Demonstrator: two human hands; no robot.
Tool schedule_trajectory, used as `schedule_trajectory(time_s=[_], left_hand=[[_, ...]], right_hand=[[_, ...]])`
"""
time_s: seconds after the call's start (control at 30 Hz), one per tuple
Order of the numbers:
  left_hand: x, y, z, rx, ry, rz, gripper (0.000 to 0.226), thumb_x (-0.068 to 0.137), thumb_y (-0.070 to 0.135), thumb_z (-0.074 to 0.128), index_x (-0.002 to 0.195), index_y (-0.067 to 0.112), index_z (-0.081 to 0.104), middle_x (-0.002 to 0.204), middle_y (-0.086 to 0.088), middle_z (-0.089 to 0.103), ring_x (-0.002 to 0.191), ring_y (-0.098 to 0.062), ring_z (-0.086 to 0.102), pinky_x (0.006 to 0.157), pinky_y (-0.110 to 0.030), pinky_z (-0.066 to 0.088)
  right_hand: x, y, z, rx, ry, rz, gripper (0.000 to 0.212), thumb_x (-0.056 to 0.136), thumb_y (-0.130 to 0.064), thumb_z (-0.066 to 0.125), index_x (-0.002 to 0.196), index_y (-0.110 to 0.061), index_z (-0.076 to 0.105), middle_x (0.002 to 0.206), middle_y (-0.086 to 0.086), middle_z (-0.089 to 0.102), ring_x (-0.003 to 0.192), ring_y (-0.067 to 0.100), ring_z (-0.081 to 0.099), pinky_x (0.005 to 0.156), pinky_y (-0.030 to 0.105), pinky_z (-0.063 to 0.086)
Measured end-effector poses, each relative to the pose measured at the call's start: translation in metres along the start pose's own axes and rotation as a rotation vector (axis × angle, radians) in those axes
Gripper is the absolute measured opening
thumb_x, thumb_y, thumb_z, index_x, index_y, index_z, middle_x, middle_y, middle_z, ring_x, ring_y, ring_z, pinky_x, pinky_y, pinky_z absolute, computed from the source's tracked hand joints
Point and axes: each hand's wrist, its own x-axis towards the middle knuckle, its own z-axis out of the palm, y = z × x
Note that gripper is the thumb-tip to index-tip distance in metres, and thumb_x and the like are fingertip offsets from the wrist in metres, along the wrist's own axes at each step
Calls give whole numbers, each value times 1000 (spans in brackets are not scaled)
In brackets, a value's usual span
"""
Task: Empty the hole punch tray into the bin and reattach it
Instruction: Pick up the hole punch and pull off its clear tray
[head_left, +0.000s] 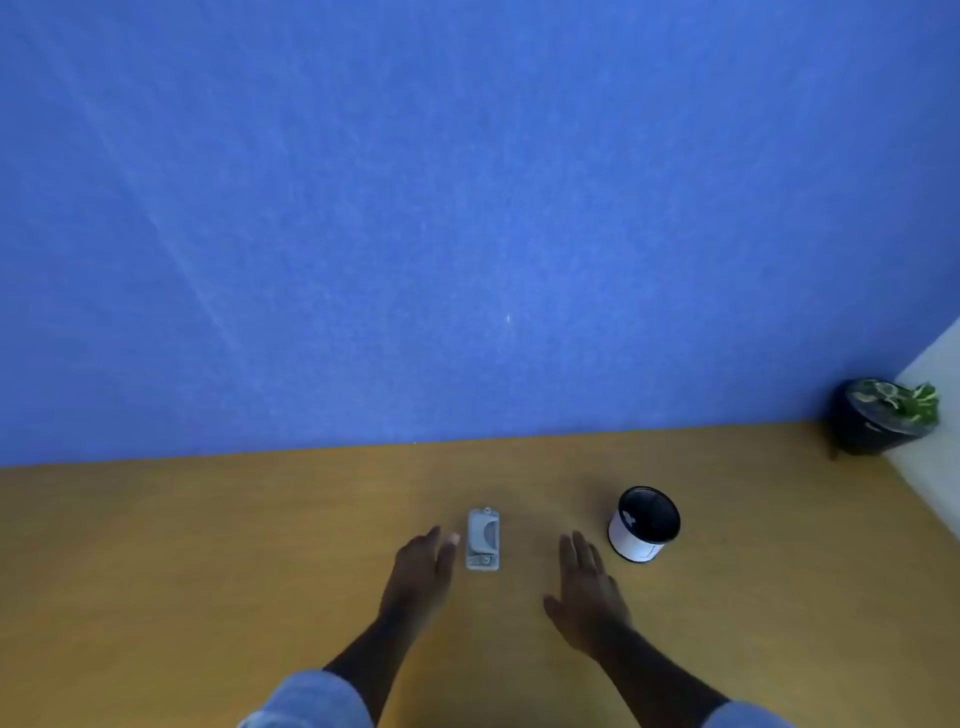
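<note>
Grey hole punch (483, 539) lying flat on the wooden tabletop (208, 545), long axis running away from the person, w/ blue wall behind. Left hand (421, 571) reaching in just left of the punch, fingers spread, holding nothing; thumb tip close beside the punch's left edge, contact possibly but frame too blurry to say. Right hand (587, 592) hovering right of the punch, clearly apart from it, fingers extended, empty. Small white bin (644, 524) w/ dark inside standing upright further right of the punch. Black potted plant (883, 415) sitting far right of the punch, at the corner.
</note>
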Motion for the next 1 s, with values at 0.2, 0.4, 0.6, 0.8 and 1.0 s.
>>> schedule_trajectory(time_s=[0.2, 0.4, 0.6, 0.8, 1.0], left_hand=[[21, 19, 8, -213, 17, -140, 28, 101, 23, 63, 124, 10, 73, 119, -14, 76, 116, -29, 71, 96, -36, 54], [53, 25, 26, -265, 10, -274, 29, 94, 14, 68, 118, 2, 78, 117, -16, 80, 112, -34, 74, 94, -39, 57], [71, 37, 37, -251, 13, -280, 29, 92, 11, 69, 118, 8, 81, 110, -14, 82, 91, -25, 70, 79, -28, 51], [75, 41, 40, -331, 10, -348, 34, 88, 10, 75, 121, 7, 80, 113, -14, 82, 99, -29, 77, 88, -33, 61], [45, 40, 38, -484, -17, -368, 37, 84, 6, 80, 122, 7, 79, 99, -7, 83, 87, -23, 78, 78, -34, 62]], right_hand=[[0, 14, 15, -32, -125, 71, 103, 95, -46, 68, 168, -11, 5, 180, 11, -5, 166, 34, -2, 133, 50, 15], [3, 18, 25, -11, -116, 67, 103, 93, -43, 74, 167, -12, 9, 179, 9, -4, 166, 35, -4, 133, 51, 12], [7, 16, 26, 17, -147, 95, 108, 94, -38, 74, 168, -10, 0, 179, 12, -11, 165, 37, -10, 133, 55, 5], [5, 14, 23, 29, -177, 84, 106, 96, -35, 73, 167, -7, -1, 178, 14, -14, 163, 40, -13, 133, 58, 4], [1, 15, 19, 109, -137, 89, 92, 96, -33, 70, 166, -9, 16, 179, 10, -5, 165, 35, -6, 134, 54, 6]])
